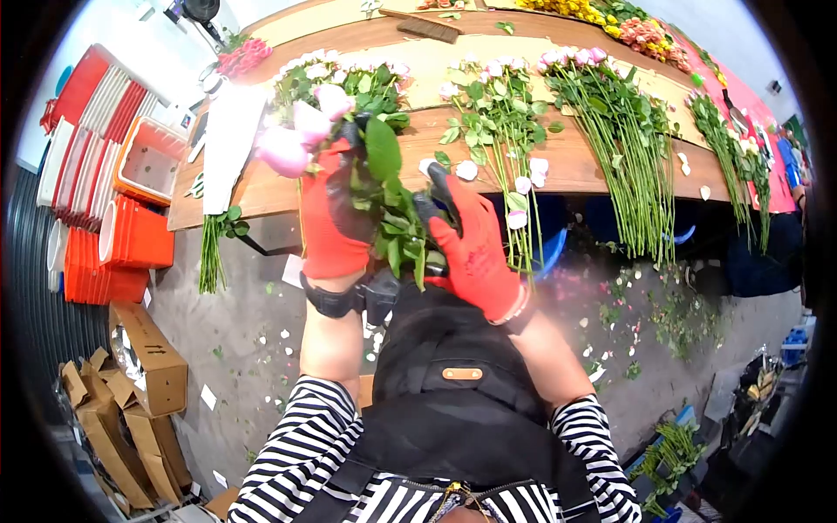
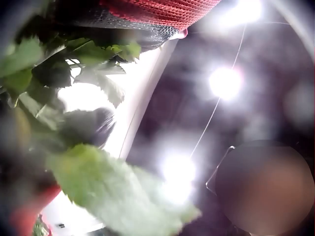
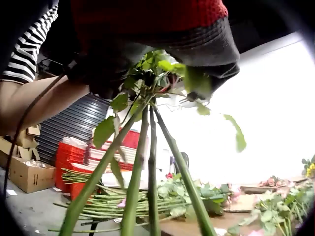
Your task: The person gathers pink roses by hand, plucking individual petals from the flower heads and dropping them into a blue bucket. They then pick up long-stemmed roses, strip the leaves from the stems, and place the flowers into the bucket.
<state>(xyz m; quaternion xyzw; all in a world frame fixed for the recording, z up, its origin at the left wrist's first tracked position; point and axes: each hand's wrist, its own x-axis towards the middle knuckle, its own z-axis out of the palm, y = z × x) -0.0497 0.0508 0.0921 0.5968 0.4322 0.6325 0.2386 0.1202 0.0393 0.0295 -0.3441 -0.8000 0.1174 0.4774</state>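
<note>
Three pink blooms, head view: above the table's near edge; left hand curled round their stalks.
Right hand: before the table, beside foliage; fingers partly spread, no hold visible.
Obstruction: rose bunch across the table, limiting set-down room.
Leaves, left wrist view: obscure finger closure; cannot tell. Snagging could tear them.
Stems, right wrist view: splayed, table behind. Slip risk, cause: loose or uneven grip.
</note>
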